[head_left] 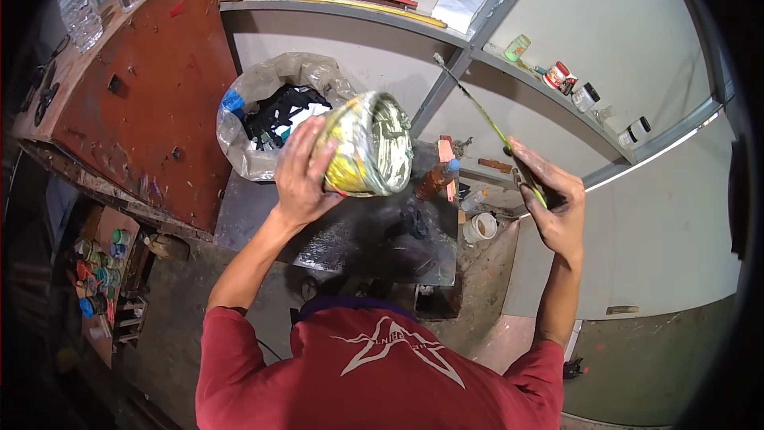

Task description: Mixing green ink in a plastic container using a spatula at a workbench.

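My left hand (305, 175) grips a paint-smeared tub (346, 159) of yellow, white and pale green, tipped on its side so its pale, coated inside faces right. In my right hand (557, 199) is a long thin tool (485, 115) with a green lower part and a pale, smeared tip raised up and to the left, apart from the tub. Behind the tub, a plastic-lined bin (239, 151) holds black and white scraps. A brown bottle (430, 183) with a blue cap stands below and right of the tub on the dark table (334, 247).
A rusty-red cabinet (151, 103) stands at left, plastic bottles (79, 20) on top. A grey frame shelf (374, 12) holds strips and several jars (585, 95). Several paint cans (107, 279) sit at lower left. A white bucket (480, 228) is by the table's right edge.
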`<state>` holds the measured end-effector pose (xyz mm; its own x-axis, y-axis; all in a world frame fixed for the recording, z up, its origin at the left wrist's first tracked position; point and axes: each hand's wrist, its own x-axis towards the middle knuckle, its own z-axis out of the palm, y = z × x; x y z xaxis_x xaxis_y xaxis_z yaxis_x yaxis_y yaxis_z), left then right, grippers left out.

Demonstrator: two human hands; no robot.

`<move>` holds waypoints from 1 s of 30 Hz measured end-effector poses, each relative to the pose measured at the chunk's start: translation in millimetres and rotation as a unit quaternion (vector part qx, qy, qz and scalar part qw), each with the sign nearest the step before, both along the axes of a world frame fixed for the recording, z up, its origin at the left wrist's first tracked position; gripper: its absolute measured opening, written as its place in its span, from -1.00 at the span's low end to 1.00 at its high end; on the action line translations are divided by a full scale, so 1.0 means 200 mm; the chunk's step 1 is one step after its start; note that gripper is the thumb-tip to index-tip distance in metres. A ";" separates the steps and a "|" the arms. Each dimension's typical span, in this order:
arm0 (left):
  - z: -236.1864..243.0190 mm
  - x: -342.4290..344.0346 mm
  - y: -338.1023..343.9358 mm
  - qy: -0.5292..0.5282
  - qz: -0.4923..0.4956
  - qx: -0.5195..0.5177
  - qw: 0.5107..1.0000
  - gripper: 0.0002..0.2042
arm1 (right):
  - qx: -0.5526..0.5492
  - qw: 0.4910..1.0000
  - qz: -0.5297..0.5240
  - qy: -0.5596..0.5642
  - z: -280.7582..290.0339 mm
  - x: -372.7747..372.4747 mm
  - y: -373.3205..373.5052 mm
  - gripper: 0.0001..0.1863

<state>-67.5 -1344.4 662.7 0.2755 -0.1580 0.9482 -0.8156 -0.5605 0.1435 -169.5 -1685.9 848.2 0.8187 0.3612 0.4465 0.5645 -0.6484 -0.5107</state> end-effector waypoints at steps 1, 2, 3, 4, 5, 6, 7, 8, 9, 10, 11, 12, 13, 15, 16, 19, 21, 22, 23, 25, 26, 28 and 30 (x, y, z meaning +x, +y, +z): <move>0.02 -0.01 -0.01 0.032 0.008 -0.028 0.999 0.06 | 0.027 0.999 0.015 0.029 -0.03 0.00 -0.02 -0.32; 0.03 -0.03 -0.01 0.107 0.005 -0.073 0.992 0.09 | 0.030 0.999 0.017 0.028 -0.07 0.00 -0.03 -0.32; 0.04 -0.05 -0.02 0.181 -0.001 -0.120 0.976 0.13 | 0.163 0.980 0.037 0.107 -0.12 0.00 -0.03 -0.36; 0.06 -0.06 -0.03 0.223 -0.009 -0.155 0.962 0.16 | 0.292 0.937 0.057 0.183 -0.16 0.00 -0.03 -0.38; 0.06 -0.07 -0.04 0.223 -0.009 -0.154 0.963 0.16 | 0.347 0.911 0.073 0.211 -0.21 0.01 -0.03 -0.31; 0.05 -0.08 -0.04 0.240 -0.003 -0.163 0.957 0.16 | 0.348 0.911 0.073 0.210 -0.24 0.03 -0.03 -0.31; 0.05 -0.08 -0.05 0.257 0.002 -0.172 0.951 0.16 | 0.369 0.891 0.070 0.257 -0.25 0.05 -0.03 -0.29; 0.04 -0.08 -0.04 0.258 0.003 -0.171 0.951 0.16 | 0.389 0.867 0.067 0.303 -0.27 0.06 -0.02 -0.28; 0.02 -0.08 -0.04 0.266 -0.012 -0.184 0.946 0.16 | 0.401 0.862 0.067 0.301 -0.29 0.07 0.02 -0.25; 0.01 -0.08 -0.05 0.274 -0.028 -0.197 0.941 0.16 | 0.392 0.861 0.073 0.315 -0.32 0.09 0.01 -0.26; 0.00 -0.09 -0.05 0.275 -0.026 -0.196 0.941 0.16 | 0.382 0.860 0.079 0.329 -0.36 0.10 0.01 -0.27; -0.02 -0.09 -0.05 0.282 -0.030 -0.202 0.937 0.16 | 0.379 0.861 0.082 0.330 -0.39 0.11 0.03 -0.29; -0.02 -0.09 -0.05 0.290 -0.034 -0.208 0.934 0.16 | 0.404 0.845 0.097 0.338 -0.42 0.11 0.06 -0.30; -0.02 -0.10 -0.06 0.296 -0.034 -0.211 0.931 0.16 | 0.457 0.798 0.146 0.366 -0.48 0.11 0.08 -0.27; -0.02 -0.10 -0.07 0.301 -0.035 -0.215 0.928 0.15 | 0.453 0.797 0.159 0.367 -0.49 0.11 0.09 -0.24; -0.03 -0.10 -0.07 0.302 -0.027 -0.222 0.927 0.15 | 0.422 0.802 0.185 0.381 -0.50 0.11 0.14 -0.18; -0.01 -0.12 -0.07 0.304 -0.012 -0.213 0.929 0.15 | 0.340 0.830 0.133 0.421 -0.45 0.10 0.16 -0.20; 0.00 -0.12 -0.07 0.304 0.000 -0.204 0.930 0.14 | 0.291 0.865 0.116 0.391 -0.43 0.08 0.17 -0.18; 0.01 -0.13 -0.07 0.305 0.001 -0.203 0.930 0.14 | 0.292 0.865 0.117 0.391 -0.41 0.07 0.18 -0.18; 0.02 -0.13 -0.07 0.309 0.017 -0.182 0.933 0.14 | 0.073 0.973 0.103 0.191 -0.38 0.07 0.19 -0.18; 0.03 -0.13 -0.07 0.310 0.018 -0.180 0.933 0.14 | 0.074 0.973 0.103 0.191 -0.37 0.06 0.20 -0.18; 0.03 -0.13 -0.06 0.304 0.025 -0.180 0.935 0.13 | 0.022 0.985 0.101 0.137 -0.35 0.05 0.19 -0.15; 0.03 -0.13 -0.05 0.321 0.022 -0.184 0.929 0.13 | -0.029 0.988 0.099 0.112 -0.32 0.04 0.15 -0.14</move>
